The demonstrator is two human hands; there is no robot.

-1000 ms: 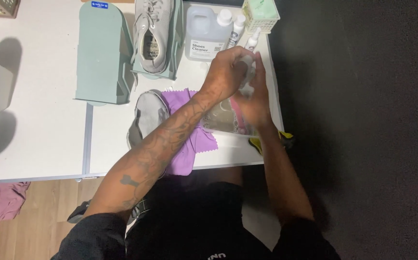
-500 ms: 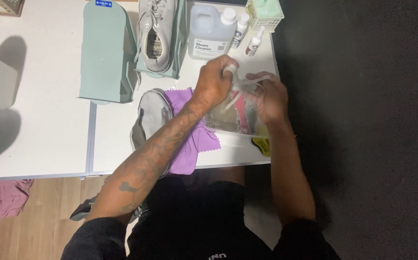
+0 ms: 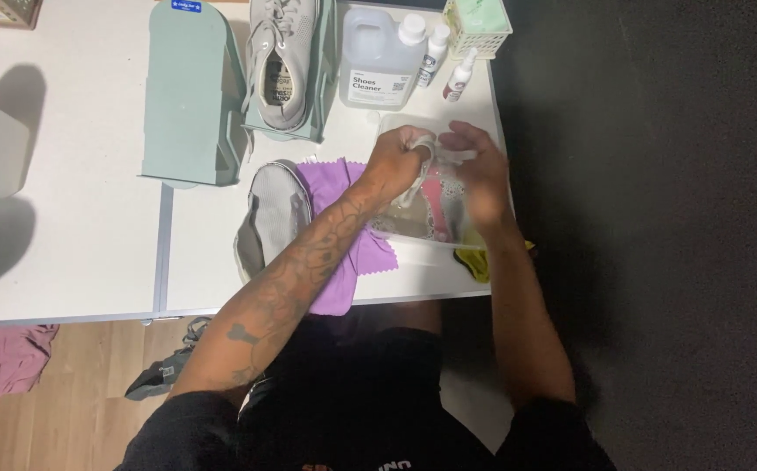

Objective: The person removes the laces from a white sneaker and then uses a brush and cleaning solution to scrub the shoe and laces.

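My left hand [image 3: 403, 157] is closed around a white shoelace [image 3: 438, 153], which runs across to the fingers of my right hand [image 3: 481, 173]. Both hands hover over a clear plastic tub [image 3: 413, 228] of sudsy water with a pink brush [image 3: 436, 201] lying in it. A grey shoe [image 3: 272, 218] lies on its side on a purple cloth [image 3: 354, 253], just left of my tattooed left forearm.
A second grey shoe [image 3: 281, 61] rests on a pale green stand [image 3: 319, 105], beside an identical bare stand [image 3: 188, 96]. A cleaner jug [image 3: 377, 61], two small bottles [image 3: 436, 51] [image 3: 459, 77] and a green basket [image 3: 478, 21] line the white table's [image 3: 64, 218] back. A yellow cloth [image 3: 474, 263] hangs at the front edge.
My hands, pressed together near the bottles a second ago, have come apart and dropped lower over the tub, with the lace stretched between them.
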